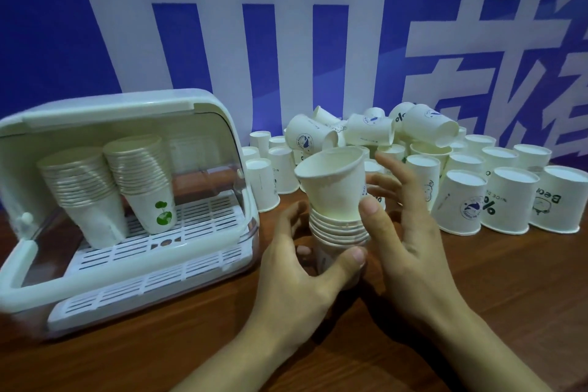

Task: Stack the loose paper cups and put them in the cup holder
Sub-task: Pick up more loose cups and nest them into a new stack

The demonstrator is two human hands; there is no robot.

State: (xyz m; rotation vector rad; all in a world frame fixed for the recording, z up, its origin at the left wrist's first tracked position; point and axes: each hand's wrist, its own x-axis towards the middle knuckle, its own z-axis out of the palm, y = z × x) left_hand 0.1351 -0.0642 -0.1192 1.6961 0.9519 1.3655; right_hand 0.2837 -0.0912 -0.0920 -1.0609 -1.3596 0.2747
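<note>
Left hand (294,259) curled round the base of a short stack of cups (339,226), thumb across the front; right hand (402,232) grasping the tilted top cup (332,183), thumb on its wall, fingers spread behind; stack upright above the wooden table (477,280); loose cups (458,181) heaped behind and right, many upside down; cup holder (124,200) left, open, holding two leaning stacks.

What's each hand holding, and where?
Left hand grips the cup stack near its base. Right hand pinches the top cup at its lower side.
</note>
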